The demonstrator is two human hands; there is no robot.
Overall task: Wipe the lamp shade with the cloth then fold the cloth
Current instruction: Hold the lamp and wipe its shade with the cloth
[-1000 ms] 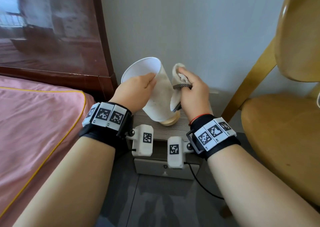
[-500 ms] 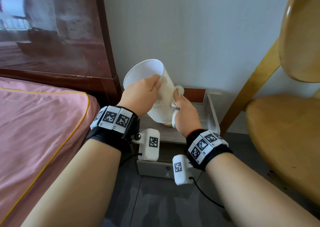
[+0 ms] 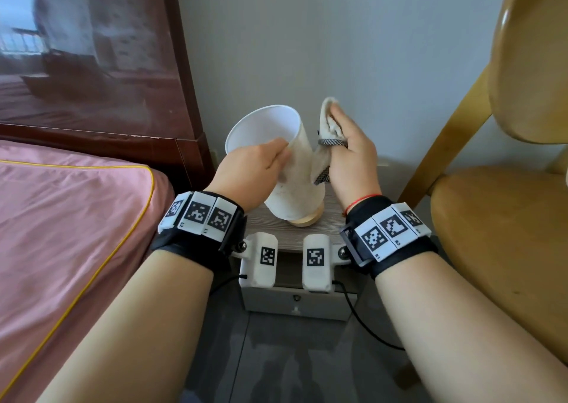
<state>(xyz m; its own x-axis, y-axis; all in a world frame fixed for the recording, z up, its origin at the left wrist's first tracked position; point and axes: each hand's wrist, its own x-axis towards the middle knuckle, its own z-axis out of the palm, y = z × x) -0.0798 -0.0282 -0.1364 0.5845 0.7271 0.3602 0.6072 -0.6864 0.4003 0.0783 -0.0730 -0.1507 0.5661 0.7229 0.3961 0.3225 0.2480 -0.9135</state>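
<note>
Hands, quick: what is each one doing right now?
Left hand: grips the lamp shade at its rim.
Right hand: holds the cloth.

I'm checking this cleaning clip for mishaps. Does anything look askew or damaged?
The lamp shade tilts left over its wooden base, gripped by the left hand. Faint marks show on its side. The right hand holds the cloth. No damage visible.

lamp base (image 3: 305, 220) mostly behind shade (image 3: 295, 175)
</note>
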